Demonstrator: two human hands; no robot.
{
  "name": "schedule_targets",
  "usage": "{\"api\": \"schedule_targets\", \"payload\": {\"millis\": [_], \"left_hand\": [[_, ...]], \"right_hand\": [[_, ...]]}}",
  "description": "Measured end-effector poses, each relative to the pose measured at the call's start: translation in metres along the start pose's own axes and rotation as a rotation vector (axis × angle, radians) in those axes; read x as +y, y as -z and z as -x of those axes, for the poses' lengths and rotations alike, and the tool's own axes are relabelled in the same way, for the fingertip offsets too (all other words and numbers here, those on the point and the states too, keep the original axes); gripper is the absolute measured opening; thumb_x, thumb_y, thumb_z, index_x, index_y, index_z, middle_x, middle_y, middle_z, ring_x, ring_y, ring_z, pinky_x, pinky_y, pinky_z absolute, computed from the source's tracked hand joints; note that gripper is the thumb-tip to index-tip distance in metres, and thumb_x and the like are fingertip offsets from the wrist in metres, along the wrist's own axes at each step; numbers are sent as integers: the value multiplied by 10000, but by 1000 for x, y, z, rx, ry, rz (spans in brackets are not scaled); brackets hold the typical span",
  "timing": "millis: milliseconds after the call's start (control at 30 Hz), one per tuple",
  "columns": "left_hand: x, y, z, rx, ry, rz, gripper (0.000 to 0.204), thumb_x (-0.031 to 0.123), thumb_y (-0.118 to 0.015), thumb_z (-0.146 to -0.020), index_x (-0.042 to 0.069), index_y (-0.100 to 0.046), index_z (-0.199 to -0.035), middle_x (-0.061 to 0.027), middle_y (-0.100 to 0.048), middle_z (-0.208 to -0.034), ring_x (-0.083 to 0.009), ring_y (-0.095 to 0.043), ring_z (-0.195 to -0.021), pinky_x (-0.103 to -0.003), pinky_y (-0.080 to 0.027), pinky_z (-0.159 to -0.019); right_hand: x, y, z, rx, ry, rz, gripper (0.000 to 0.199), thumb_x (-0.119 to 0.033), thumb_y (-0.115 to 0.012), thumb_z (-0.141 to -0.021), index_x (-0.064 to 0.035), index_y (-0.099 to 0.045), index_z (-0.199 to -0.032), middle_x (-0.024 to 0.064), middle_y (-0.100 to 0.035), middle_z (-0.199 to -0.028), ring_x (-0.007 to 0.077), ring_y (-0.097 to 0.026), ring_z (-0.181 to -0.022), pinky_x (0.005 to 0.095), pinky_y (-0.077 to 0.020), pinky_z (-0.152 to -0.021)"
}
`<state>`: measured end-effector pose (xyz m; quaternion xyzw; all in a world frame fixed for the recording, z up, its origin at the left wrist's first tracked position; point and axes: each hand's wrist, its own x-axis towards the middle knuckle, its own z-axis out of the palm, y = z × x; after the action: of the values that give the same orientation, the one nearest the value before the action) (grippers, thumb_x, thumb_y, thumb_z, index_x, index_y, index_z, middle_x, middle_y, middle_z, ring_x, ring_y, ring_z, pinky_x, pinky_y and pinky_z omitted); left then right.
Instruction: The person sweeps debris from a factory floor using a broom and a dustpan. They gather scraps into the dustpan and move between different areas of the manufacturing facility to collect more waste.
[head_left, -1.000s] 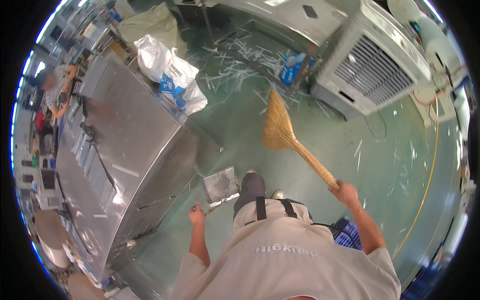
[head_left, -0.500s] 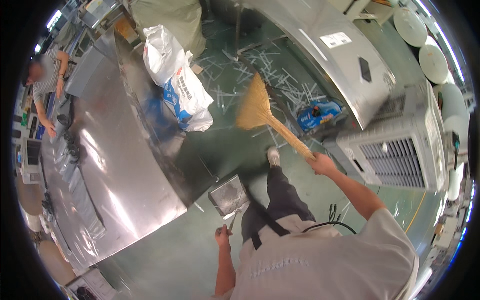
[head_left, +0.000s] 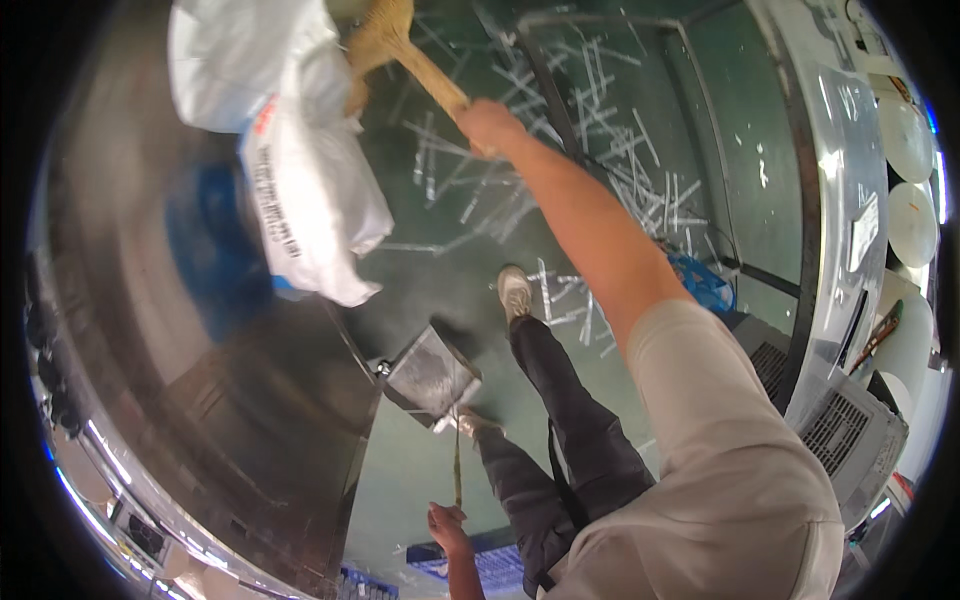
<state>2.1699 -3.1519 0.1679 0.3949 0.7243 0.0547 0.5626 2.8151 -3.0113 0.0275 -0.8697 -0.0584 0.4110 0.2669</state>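
Observation:
My right hand (head_left: 490, 127) is wrapped round the handle of a straw broom (head_left: 430, 78), the arm stretched far forward. The broom's head reaches the top edge beside a white sack (head_left: 310, 170), and part of it is cut off or hidden there. Low on the left, my left hand (head_left: 447, 525) is closed on the thin stick handle of a metal dustpan (head_left: 432, 375). The pan is close to the floor near my left shoe, and whether it touches cannot be told. Thin pale strips (head_left: 640, 185) lie scattered over the green floor, right of the broom and in front of my feet.
A shiny metal-topped table (head_left: 250, 430), blurred, fills the left side. Dark metal frame bars (head_left: 808, 200) stand at the right, with a blue package (head_left: 703, 283) beside them. A grey vented machine (head_left: 845, 435) is at lower right, near white rolls (head_left: 905, 140).
The broom has swung forward and left, from the middle of the floor to beside the white sack. My body has moved forward among the strips. The left hand still holds the dustpan.

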Motion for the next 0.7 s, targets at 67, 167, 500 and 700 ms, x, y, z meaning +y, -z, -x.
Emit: {"api": "schedule_targets", "payload": {"millis": [67, 167, 500, 700], "left_hand": [[7, -21, -3, 4, 31, 18, 420, 428, -470, -950, 96, -405, -702, -29, -428, -546, -137, -416, -547, -297, -366, -588], [37, -45, -5, 37, 114, 168, 410, 423, -498, -942, 106, -386, -706, -33, -414, -551, -161, -422, -542, -310, -394, -593], [103, -69, 8, -44, 80, 20, 369, 363, -453, -963, 95, -410, -713, -27, -444, -582, -130, -432, -586, -287, -363, -613], [112, -90, -12, -139, -38, -177, 410, 388, -406, -977, 88, -434, -700, -19, -471, -607, -108, -390, -590, -264, -326, -609]], "right_hand": [[46, 12, -21, -45, -33, 105, 448, -409, -421, -873, -8, -618, -913, 116, -647, -656, 239, -654, -593, 377, -505, -604], [152, 15, 11, -84, -239, -200, 572, -491, -385, -907, 10, -613, -751, 135, -607, -586, 258, -621, -534, 380, -486, -520], [205, 101, 386, -222, -475, -18, 471, -465, -413, -924, -18, -555, -881, 104, -601, -572, 230, -622, -495, 371, -496, -511], [212, 73, 199, -21, -81, 169, 509, -486, -384, -916, -22, -592, -935, 180, -636, -763, 344, -629, -743, 459, -482, -639]]}}
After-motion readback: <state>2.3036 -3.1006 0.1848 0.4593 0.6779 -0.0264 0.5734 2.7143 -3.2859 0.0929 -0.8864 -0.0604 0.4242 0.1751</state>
